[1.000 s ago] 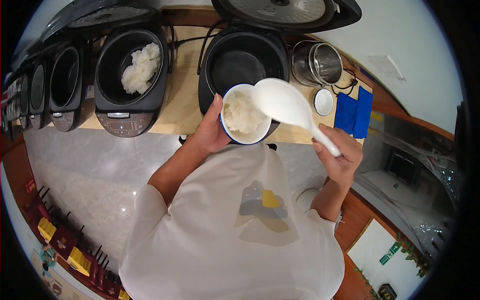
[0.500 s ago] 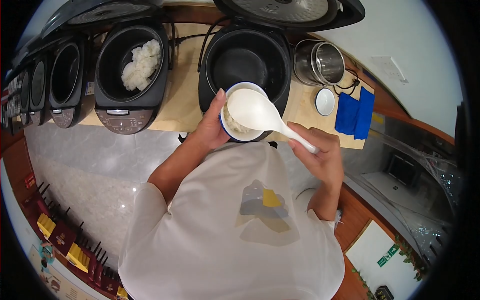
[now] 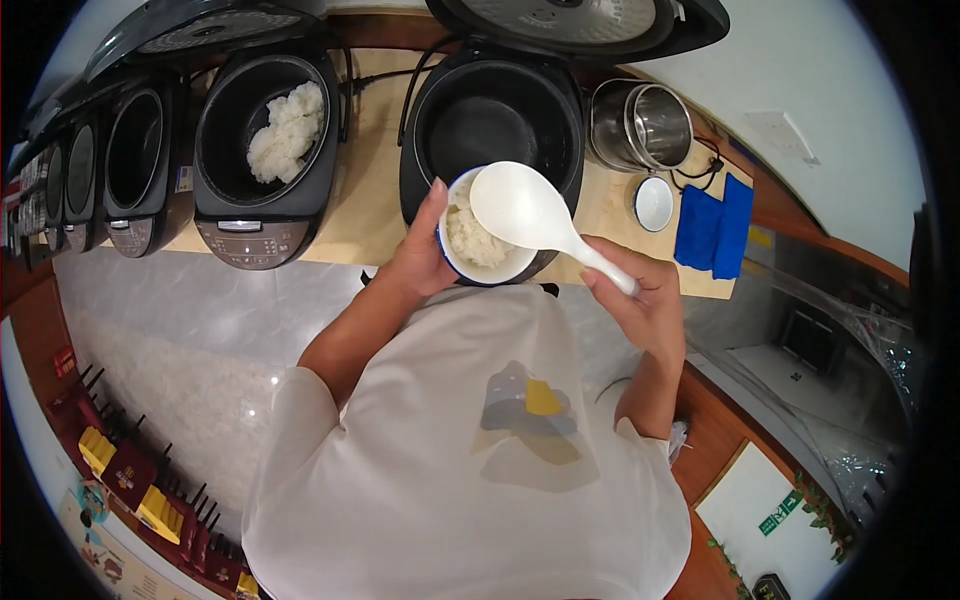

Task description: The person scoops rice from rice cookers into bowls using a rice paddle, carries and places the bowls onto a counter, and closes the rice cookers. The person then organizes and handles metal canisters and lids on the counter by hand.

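Note:
My left hand [image 3: 425, 250] is wrapped round a white bowl [image 3: 515, 268] with a blue rim, in front of my chest. White rice [image 3: 474, 240] lies inside the bowl. In my right hand [image 3: 640, 295] is the handle of a white rice paddle [image 3: 522, 208], its broad head over the right part of the bowl, covering some of the rim. Just behind the bowl stands an open rice cooker [image 3: 490, 120] with a dark pot in which no rice shows. To its left, another open rice cooker [image 3: 262, 225] holds a mound of rice [image 3: 287, 133].
More open rice cookers [image 3: 133, 165] line the wooden counter [image 3: 375, 190] at the left. On the right are steel pots [image 3: 655, 125], a small white bowl [image 3: 654, 204] and folded blue cloths [image 3: 712, 228]. Cables [image 3: 395, 72] run along the back.
The paddle has shifted a little to the right with my right hand, uncovering more of the rice. My left hand keeps the bowl in nearly the same place.

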Action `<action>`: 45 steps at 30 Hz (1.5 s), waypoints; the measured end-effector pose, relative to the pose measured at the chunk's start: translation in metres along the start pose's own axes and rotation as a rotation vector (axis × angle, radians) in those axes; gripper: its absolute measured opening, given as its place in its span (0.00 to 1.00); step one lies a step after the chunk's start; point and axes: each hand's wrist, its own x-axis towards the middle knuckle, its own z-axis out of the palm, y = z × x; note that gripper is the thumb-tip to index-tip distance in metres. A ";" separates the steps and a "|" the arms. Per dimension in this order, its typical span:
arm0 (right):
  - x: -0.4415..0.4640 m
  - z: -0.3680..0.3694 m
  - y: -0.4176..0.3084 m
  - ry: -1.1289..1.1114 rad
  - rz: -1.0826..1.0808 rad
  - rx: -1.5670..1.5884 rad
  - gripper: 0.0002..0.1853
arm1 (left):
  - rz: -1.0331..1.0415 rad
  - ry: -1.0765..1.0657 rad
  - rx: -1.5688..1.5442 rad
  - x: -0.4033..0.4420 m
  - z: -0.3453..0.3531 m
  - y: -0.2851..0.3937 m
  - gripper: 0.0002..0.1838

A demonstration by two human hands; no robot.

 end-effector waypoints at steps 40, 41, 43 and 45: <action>-0.025 -0.017 0.006 0.252 -0.278 -0.364 0.23 | -0.002 0.006 -0.063 0.000 -0.005 -0.004 0.51; -0.024 -0.014 0.007 0.148 -0.294 -0.373 0.23 | 0.003 0.012 -0.034 0.000 -0.004 -0.004 0.51; -0.023 -0.012 0.007 0.154 -0.308 -0.374 0.23 | 0.012 0.026 -0.008 -0.001 -0.005 -0.004 0.51; -0.024 -0.020 0.004 0.233 -0.318 -0.444 0.24 | 0.007 -0.007 -0.010 0.000 -0.008 -0.006 0.52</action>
